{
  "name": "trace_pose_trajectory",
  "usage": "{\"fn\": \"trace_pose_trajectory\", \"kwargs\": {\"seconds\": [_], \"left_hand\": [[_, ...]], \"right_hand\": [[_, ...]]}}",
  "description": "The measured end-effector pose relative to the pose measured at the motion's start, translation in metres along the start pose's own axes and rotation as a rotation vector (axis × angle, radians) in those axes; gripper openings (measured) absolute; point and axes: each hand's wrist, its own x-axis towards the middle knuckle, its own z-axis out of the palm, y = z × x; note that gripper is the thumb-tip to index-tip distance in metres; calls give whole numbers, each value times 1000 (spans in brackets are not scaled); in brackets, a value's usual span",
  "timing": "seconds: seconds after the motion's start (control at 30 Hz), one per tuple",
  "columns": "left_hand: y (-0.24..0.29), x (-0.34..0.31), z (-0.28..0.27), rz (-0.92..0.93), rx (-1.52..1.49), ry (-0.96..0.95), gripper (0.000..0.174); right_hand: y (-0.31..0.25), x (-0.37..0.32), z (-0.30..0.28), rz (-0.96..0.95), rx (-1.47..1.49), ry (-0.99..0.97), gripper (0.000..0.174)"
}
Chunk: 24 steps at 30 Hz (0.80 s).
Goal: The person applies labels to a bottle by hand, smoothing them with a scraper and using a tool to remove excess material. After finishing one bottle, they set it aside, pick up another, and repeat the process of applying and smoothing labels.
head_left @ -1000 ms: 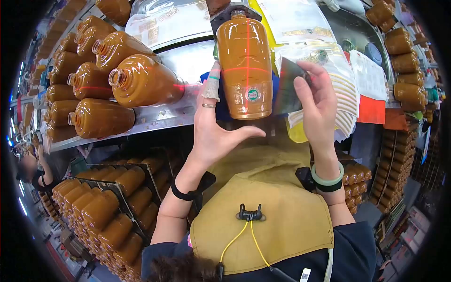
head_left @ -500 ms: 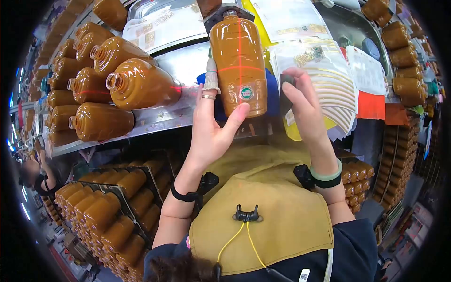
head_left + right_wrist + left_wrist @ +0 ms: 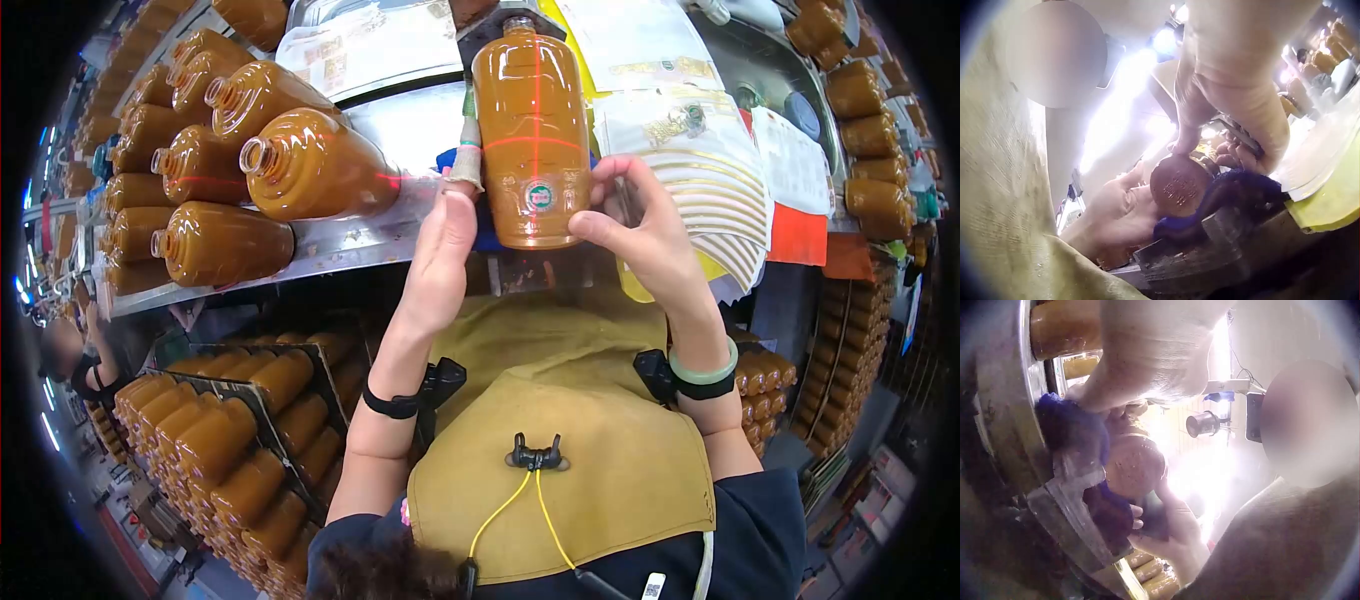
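A glossy amber bottle [image 3: 533, 125] lies on its side, neck away from me, with red light lines crossing it and a round green mark near its base. Along its left side my left hand [image 3: 437, 260] reaches with straight fingers, one wearing a cloth finger sleeve [image 3: 467, 165]. My right hand [image 3: 655, 235] is at the lower right side, thumb tip at the bottle's base corner. In the right wrist view, its bent fingers hold a thin dark flat scraper [image 3: 1244, 137], seen nearly edge-on. The bottle's round base [image 3: 1179, 187] faces that camera, above blue cloth [image 3: 1241, 187].
Several amber bottles [image 3: 315, 165] lie on the metal bench [image 3: 345, 250] at left. To the right are white decal sheets [image 3: 690, 165], a yellow sheet [image 3: 640, 285] and an orange-red sheet [image 3: 798, 235]. Racks of stacked bottles [image 3: 215, 440] stand below at left.
My right hand has moved left to the bottle, and the scraper has turned from broadside to mostly hidden. My left thumb touched the bottle's base, then came back beside the fingers.
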Motion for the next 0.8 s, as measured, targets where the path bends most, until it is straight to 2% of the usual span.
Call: {"fn": "trace_pose_trajectory", "kwargs": {"seconds": [0.07,0.1,0.2,0.27,0.4,0.47,0.5,0.57,0.6,0.73,0.8], "left_hand": [[-9,-2,-3,-35,34,1,54],[-7,0,-4,39,292,-8,59],[-10,0,-3,53,284,23,61],[-10,-2,-4,-5,180,7,64],[-9,-2,-4,8,187,0,65],[-5,-2,-5,-58,44,-5,66],[-5,-2,-7,-59,44,-6,66],[-6,-1,-13,-44,250,-139,79],[-7,-1,-12,-21,305,-151,79],[-8,-1,-12,-12,292,-147,78],[-8,0,-9,-48,178,-99,76]], "right_hand": [[-1,0,1,-4,12,12,47],[-1,0,0,-2,10,10,47],[-2,1,-1,19,-31,28,47],[-4,0,-1,21,-76,29,47],[-4,0,0,39,-33,26,46],[-5,0,2,32,9,32,45],[-5,0,2,32,9,32,45],[-6,0,1,46,7,23,44],[-6,0,1,45,7,22,44],[-6,0,1,30,8,25,43],[-5,-1,1,25,19,30,42]]}}
